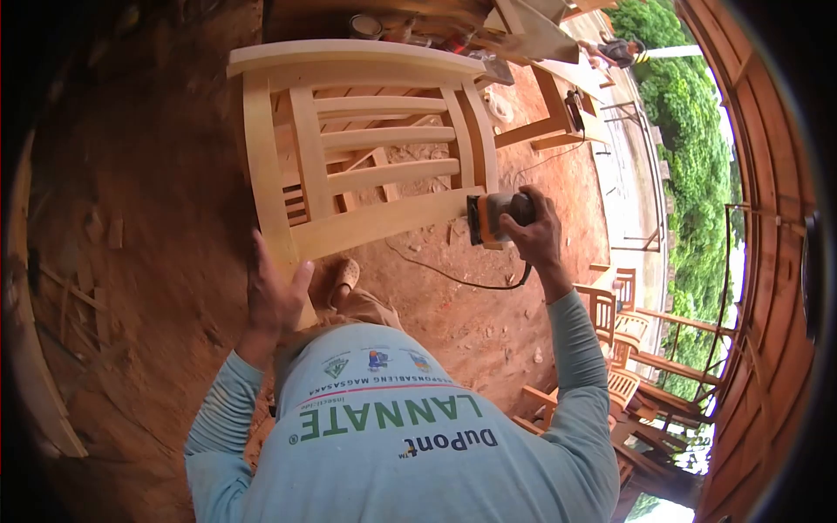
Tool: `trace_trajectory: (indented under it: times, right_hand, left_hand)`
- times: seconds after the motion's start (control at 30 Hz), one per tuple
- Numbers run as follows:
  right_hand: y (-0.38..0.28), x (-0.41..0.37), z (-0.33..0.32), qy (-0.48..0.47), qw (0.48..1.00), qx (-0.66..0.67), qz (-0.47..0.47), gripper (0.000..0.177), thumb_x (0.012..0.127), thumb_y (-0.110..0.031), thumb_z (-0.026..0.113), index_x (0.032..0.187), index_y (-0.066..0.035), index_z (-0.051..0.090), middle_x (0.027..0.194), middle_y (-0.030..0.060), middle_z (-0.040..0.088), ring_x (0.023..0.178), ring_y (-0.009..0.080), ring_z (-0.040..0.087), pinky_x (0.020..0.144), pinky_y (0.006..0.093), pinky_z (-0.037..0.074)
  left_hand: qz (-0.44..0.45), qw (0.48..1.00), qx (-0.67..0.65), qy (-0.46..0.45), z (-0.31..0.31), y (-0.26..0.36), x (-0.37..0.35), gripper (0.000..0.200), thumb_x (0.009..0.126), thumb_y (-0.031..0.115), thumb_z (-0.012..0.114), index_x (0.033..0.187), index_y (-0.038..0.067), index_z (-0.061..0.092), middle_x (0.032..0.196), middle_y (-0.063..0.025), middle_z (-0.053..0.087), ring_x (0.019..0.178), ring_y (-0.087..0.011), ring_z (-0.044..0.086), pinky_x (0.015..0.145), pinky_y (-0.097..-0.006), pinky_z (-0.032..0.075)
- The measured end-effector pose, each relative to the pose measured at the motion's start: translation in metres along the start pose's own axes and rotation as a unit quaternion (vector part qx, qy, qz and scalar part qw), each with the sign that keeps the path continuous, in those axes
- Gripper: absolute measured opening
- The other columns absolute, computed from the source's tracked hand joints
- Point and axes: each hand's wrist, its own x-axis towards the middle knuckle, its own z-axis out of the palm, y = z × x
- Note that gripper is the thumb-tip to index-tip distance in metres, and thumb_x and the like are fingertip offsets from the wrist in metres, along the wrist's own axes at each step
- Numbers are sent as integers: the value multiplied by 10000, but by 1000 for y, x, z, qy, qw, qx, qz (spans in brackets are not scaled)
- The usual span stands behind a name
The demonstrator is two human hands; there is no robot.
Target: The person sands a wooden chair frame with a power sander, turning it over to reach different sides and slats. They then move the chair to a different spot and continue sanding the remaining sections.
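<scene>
A pale, unpainted wooden chair (384,223) with slats lies in front of me, its broad rail running across toward my right. My right hand (539,231) is closed around the black top of an orange and black electric palm sander (486,220), which sits at the right end of that rail. Its black cord (471,284) hangs down and loops to the left. At the near left corner, my left hand (275,289) grips the chair's post, thumb on one side and fingers on the other. The undersides of those fingers are hidden.
My foot in a tan clog (347,274) stands on the brown dirt floor. Wood scraps (74,292) lie at the left. Several wooden chairs (623,336) stand at the right, near another wooden frame (558,109) with a power tool (574,112). A person (617,52) is farther back.
</scene>
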Motion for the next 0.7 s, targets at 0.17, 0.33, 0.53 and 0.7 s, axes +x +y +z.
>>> trace_trajectory:
  times: [0.17,0.33,0.53,0.7]
  right_hand:
    - [-9,-5,2,-2,999,27,-21,617,755,-293,831,1329,-163,645,1148,150,633,1043,327,692,910,436,574]
    - [-19,4,1,-50,995,86,-19,623,761,-271,849,1336,-139,649,1183,147,667,1058,305,700,921,411,570]
    - [-21,14,13,-43,996,73,-27,609,759,-262,830,1328,-137,652,1192,167,673,1066,321,698,921,417,569]
    - [-25,34,19,-21,997,58,-51,607,757,-269,823,1322,-136,646,1179,168,671,1056,330,698,920,426,569]
  left_hand:
    - [-18,999,-23,-18,-4,8,0,981,924,298,726,1590,-154,166,1544,-373,417,1421,-473,459,1193,-460,382]
    - [-15,1000,22,-15,-6,5,-1,982,926,298,724,1593,-151,161,1528,-372,441,1410,-459,481,1186,-451,392]
    - [-58,997,-46,-36,-9,16,0,983,922,296,729,1596,-142,164,1495,-357,487,1363,-451,533,1144,-452,435]
    - [-31,999,-1,-16,-7,15,0,982,921,296,729,1595,-143,164,1487,-350,494,1347,-455,540,1139,-458,437]
